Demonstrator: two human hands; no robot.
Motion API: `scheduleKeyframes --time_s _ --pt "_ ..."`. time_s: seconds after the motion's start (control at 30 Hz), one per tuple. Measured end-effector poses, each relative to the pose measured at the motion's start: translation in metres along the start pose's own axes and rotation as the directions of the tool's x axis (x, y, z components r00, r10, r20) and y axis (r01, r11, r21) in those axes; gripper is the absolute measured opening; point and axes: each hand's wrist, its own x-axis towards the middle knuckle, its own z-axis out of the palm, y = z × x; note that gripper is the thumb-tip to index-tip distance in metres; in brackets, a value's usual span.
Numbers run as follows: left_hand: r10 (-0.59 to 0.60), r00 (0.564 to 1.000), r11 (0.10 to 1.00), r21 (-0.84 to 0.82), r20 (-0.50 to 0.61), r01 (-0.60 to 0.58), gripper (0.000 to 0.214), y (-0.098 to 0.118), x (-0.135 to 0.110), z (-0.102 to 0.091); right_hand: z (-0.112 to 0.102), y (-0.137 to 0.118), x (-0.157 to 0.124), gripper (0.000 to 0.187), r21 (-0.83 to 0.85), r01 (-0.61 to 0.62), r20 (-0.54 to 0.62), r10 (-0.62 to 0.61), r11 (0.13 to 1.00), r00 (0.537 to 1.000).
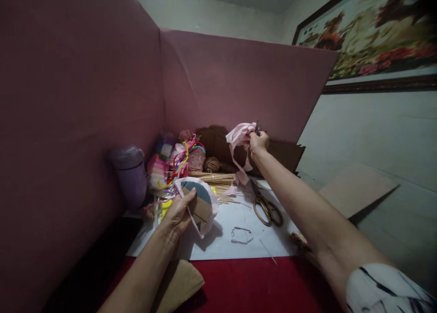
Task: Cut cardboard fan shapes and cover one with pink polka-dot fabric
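Note:
My left hand (178,213) is closed on a rounded cardboard piece (201,209), thumb on its face. The piece is brown and dark grey-blue, with pale pink fabric folded along its curved edge. Farther forward and to the right, my raised right hand (259,142) grips a bunched pink cloth (241,134). A narrow strip of the cloth hangs toward the table. Something small and dark shows at the fingertips, too unclear to name. Below the right forearm lie scissors (268,210) with bronze-coloured handles. A thin bent loop (241,234) rests on the white sheet nearer me.
Thin wooden sticks (218,182), a twine ball (212,164) and colourful pipe cleaners (186,156) lie at the back. A purple lidded cup (131,178) stands left. Pink panels (239,76) rise behind and left. Brown cardboard (182,283) lies on the red cloth (246,285) in front.

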Motion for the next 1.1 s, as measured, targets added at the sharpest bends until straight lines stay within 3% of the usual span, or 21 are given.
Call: scheduleKeyframes --time_s 0.13,0.3,0.4,0.47,0.5,0.57,0.63,0.7,0.73,0.8,0.87,1.0,1.07,1.1 --pt "0.007 1.0 1.0 -0.01 0.003 -0.007 0.008 -0.001 0.0 -0.001 -0.013 0.016 -0.012 0.024 -0.193 -0.064 0.027 0.07 0.979 0.997" --pt "-0.011 1.0 1.0 -0.004 0.02 0.011 0.01 -0.001 0.001 -0.001 -0.04 0.021 -0.022 0.012 -0.431 -0.077 0.188 0.173 0.899 0.967" --pt "-0.003 0.999 1.0 -0.017 0.032 0.004 0.008 -0.002 0.002 -0.001 -0.052 0.02 -0.047 0.012 -0.504 -0.009 0.302 0.186 0.864 0.935" --pt "0.0 0.999 1.0 -0.022 0.038 0.001 0.007 -0.003 0.001 0.0 -0.06 0.018 -0.078 0.007 -0.498 0.059 0.409 0.175 0.865 0.896" --pt "0.004 0.999 1.0 -0.024 0.038 -0.003 0.007 -0.003 0.001 0.0 -0.064 0.016 -0.099 0.003 -0.478 0.088 0.475 0.173 0.874 0.863" --pt "0.015 0.999 1.0 -0.028 0.036 -0.014 0.006 -0.003 0.001 0.001 -0.074 0.011 -0.147 0.013 -0.398 0.146 0.597 0.135 0.906 0.791" --pt "0.034 0.999 0.999 -0.032 0.035 -0.033 0.006 -0.001 0.001 0.002 -0.084 0.006 -0.199 0.015 -0.12 0.32 0.759 -0.121 0.94 0.64" --pt "0.053 0.998 0.998 -0.033 0.035 -0.052 0.007 0.001 0.001 0.003 -0.09 0.001 -0.247 0.017 0.054 0.41 0.848 -0.259 0.911 0.463" --pt "0.067 0.997 0.997 -0.035 0.035 -0.065 0.007 0.003 0.002 0.004 -0.09 -0.002 -0.268 0.02 0.054 0.434 0.872 -0.254 0.899 0.419" --pt "0.097 0.995 0.995 -0.039 0.036 -0.095 0.006 0.006 0.002 0.004 -0.084 -0.006 -0.298 0.036 -0.077 0.449 0.902 -0.13 0.89 0.411" --pt "0.126 0.992 0.991 -0.042 0.033 -0.124 0.006 0.011 0.002 0.006 -0.073 -0.008 -0.314 0.031 -0.207 0.383 0.909 0.032 0.9 0.417" --pt "0.208 0.978 0.977 -0.046 -0.006 -0.208 0.013 0.033 -0.003 0.019 -0.061 -0.001 -0.309 0.025 -0.322 0.014 0.888 0.297 0.947 0.351" --pt "0.262 0.965 0.965 -0.026 0.003 -0.262 0.013 0.05 -0.008 0.029 -0.066 0.005 -0.294 0.022 -0.316 -0.13 0.86 0.341 0.94 0.38" --pt "0.283 0.959 0.959 -0.013 0.018 -0.282 0.013 0.058 -0.011 0.034 -0.072 0.007 -0.284 0.019 -0.294 -0.185 0.834 0.346 0.938 0.429"
